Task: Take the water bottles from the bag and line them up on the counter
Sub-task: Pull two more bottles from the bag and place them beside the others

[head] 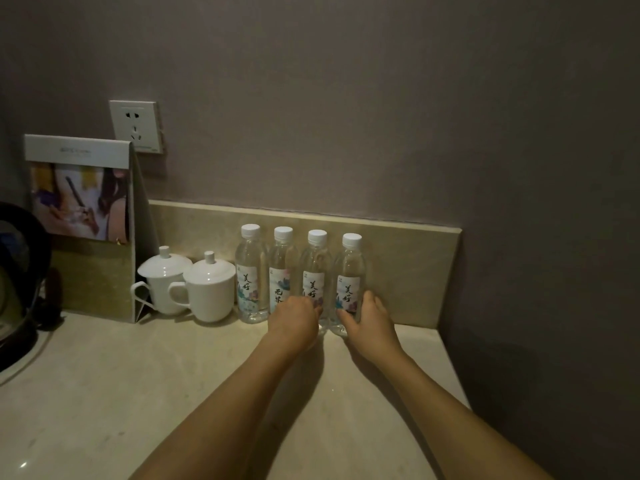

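While four clear plastic bottles [299,275] stand rowed on smooth stone counter [138,393], left hand [294,318] and right hand [367,323] fingers grip rightmost two.

Dim, warm light falls from above. Soft shadows trail the forearms across the worktop [104,393]. Wide-angle bending curves the edges.

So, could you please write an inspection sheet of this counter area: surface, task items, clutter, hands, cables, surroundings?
Surface: pale stone counter.
Job's things: four capped water bottles upright in a row against the backsplash; no bag seen.
Clutter: two lidded white cups, a standing card holder, a dark kettle at the left edge.
Hands: left hand on the third bottle's base; right hand grips the rightmost bottle.
Cables: nothing seen.
Surroundings: grey wall, wall socket.
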Motion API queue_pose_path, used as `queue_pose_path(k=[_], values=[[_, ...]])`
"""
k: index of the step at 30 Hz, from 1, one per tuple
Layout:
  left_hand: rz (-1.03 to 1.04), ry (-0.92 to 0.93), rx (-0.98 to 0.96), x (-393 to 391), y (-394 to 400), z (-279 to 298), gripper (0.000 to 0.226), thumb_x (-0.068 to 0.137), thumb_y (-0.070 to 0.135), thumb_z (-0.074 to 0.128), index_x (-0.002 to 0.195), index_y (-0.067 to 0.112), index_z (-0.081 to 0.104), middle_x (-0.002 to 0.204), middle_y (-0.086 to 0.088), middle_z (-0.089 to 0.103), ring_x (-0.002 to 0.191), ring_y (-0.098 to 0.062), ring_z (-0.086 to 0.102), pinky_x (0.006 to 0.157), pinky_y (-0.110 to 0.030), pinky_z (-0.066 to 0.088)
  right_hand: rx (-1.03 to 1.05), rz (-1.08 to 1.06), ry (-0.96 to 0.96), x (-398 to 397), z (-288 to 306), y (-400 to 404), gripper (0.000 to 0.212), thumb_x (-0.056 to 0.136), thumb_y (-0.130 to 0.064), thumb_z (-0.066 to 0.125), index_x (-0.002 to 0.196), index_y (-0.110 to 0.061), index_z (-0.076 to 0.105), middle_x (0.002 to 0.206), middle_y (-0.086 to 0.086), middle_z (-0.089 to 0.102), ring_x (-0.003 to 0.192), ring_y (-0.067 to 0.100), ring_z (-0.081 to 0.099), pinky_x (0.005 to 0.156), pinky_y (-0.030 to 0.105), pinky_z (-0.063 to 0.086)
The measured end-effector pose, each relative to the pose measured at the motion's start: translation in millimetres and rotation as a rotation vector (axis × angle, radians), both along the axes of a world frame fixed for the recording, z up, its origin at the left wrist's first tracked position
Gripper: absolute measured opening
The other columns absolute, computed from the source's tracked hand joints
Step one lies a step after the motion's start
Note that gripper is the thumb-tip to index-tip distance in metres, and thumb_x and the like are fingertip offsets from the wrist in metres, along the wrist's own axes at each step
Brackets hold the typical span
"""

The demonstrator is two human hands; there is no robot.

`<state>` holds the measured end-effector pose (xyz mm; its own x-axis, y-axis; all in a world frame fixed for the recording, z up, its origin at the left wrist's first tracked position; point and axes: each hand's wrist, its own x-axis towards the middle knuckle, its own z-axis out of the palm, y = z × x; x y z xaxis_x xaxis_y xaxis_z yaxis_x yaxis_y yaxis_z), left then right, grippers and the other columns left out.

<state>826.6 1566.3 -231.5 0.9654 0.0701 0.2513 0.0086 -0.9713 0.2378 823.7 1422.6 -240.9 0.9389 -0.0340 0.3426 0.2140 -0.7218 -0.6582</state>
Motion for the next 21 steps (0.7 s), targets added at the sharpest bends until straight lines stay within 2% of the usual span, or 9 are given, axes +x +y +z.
queue_pose_path(k=[9, 12, 15, 21], values=[[-0.007, -0.025, -0.038, 0.7, 1.9, -3.4, 0.038, 0.101, 0.038, 0.044, 0.11, 0.009, 0.067, 0.103, -0.013, 0.069, 0.095, -0.03, 0.066, 0.078, -0.037, 0.051, -0.009, 0.009, -0.002, 0.3, -1.3, 1.4, 0.037, 0.091, -0.034, 0.059, 0.11, -0.006, 0.044, 0.118, 0.012, 0.05, 0.106, 0.031, 0.055, 0.075, 0.029, 0.039], [-0.026, -0.03, -0.059, 2.9, 3.6, -5.9, 0.037, 0.101, 0.039, 0.044, 0.112, 0.012, 0.068, 0.102, -0.011, 0.069, 0.092, -0.029, 0.066, 0.075, -0.036, 0.051, -0.002, 0.035, 0.009, 1.2, 0.8, -0.2, 0.035, 0.09, -0.032, 0.06, 0.107, -0.006, 0.044, 0.116, 0.011, 0.05, 0.104, 0.03, 0.056, 0.077, 0.033, 0.044], [-0.033, -0.037, -0.071, 2.4, 4.1, -6.0, 0.037, 0.101, 0.039, 0.045, 0.112, 0.013, 0.068, 0.102, -0.012, 0.069, 0.094, -0.03, 0.066, 0.077, -0.037, 0.051, -0.007, 0.061, 0.04, 2.8, 4.9, -1.2, 0.034, 0.091, -0.028, 0.059, 0.109, -0.004, 0.043, 0.118, 0.012, 0.05, 0.106, 0.026, 0.055, 0.077, 0.029, 0.041], [-0.026, -0.085, -0.093, -2.4, 4.7, -7.2, 0.038, 0.099, 0.041, 0.047, 0.109, 0.012, 0.069, 0.102, -0.011, 0.069, 0.095, -0.03, 0.066, 0.08, -0.039, 0.054, -0.016, 0.05, 0.081, 1.9, 8.5, 1.7, 0.036, 0.093, -0.027, 0.058, 0.114, -0.003, 0.043, 0.124, 0.015, 0.049, 0.112, 0.028, 0.054, 0.082, 0.03, 0.042]])
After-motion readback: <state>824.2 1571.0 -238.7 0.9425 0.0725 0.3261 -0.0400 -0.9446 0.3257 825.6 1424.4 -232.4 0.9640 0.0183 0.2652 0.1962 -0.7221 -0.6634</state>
